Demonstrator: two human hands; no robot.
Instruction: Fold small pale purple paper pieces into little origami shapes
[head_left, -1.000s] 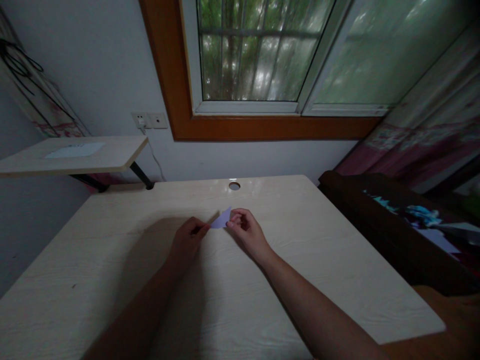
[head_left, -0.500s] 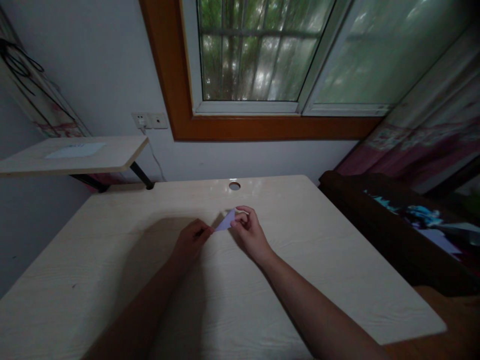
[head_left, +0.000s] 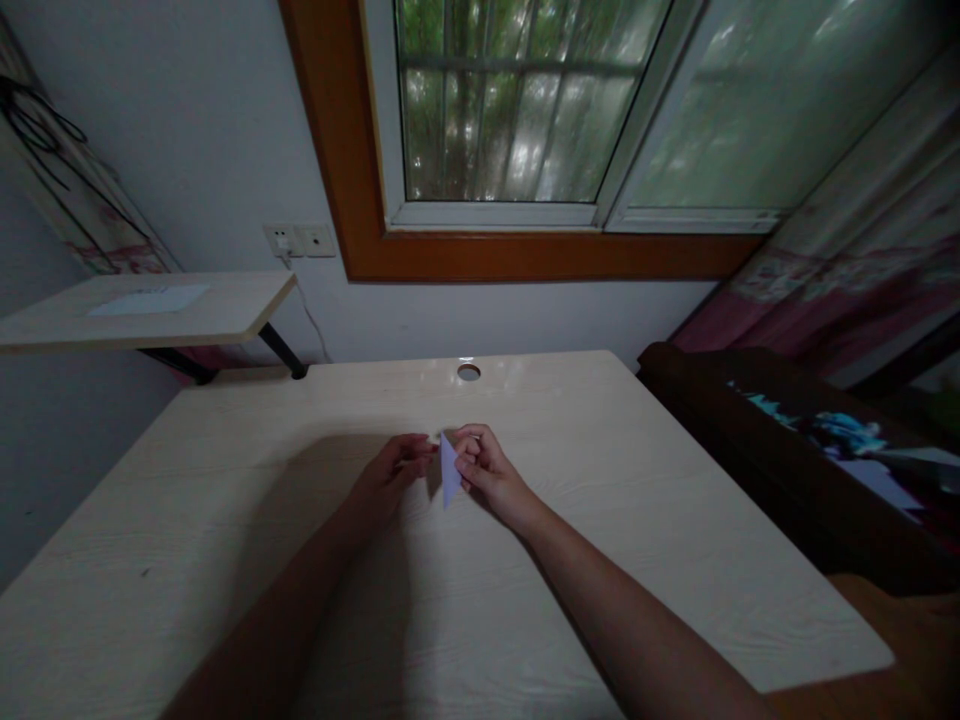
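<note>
A small lilac piece of folded paper [head_left: 449, 472], triangular in outline, stands nearly upright above the middle of the table, one point toward me. My right hand [head_left: 487, 468] pinches its right edge between thumb and fingers. Just left of the paper is my left hand [head_left: 391, 474], its thumb and fingers a little apart and nothing seen between them. The left fingertips come close to the paper; whether they touch it I cannot tell.
The pale wooden table [head_left: 600, 600] has a round cable hole [head_left: 469, 372] near its back edge. A raised shelf [head_left: 247, 310] with a white sheet [head_left: 150, 300] is at the left. Beyond the table's right edge stands dark furniture [head_left: 720, 440] with papers on it.
The folded paper has turned so its point faces down toward me, and has shifted slightly left with my right hand. My left fingers have let go of its corner and opened.
</note>
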